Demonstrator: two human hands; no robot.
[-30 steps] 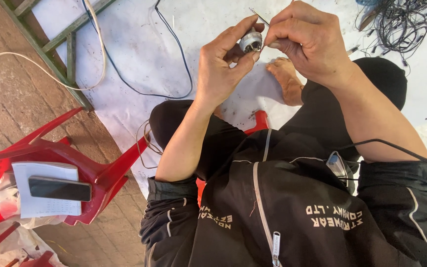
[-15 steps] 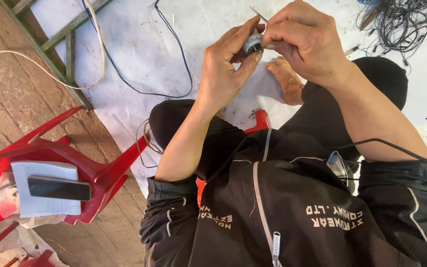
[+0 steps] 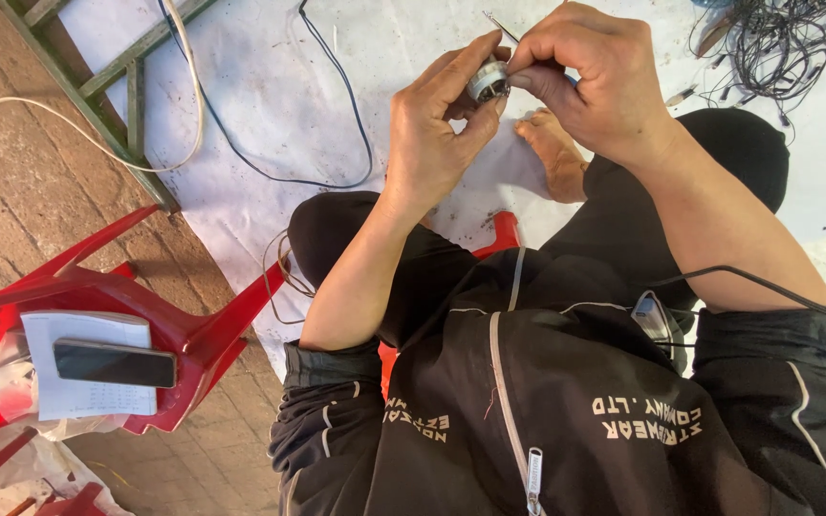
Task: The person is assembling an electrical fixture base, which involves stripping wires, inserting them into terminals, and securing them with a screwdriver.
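Two hands, our left hand (image 3: pixel 432 143) and right hand (image 3: pixel 595 81), pinch one small round metal part (image 3: pixel 487 82); one phone (image 3: pixel 115 363) lies on one red chair (image 3: pixel 193 334).

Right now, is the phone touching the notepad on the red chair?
Touching. The head view shows the dark phone lying flat on the white notepad, which rests on the red chair; no gap shows between them.
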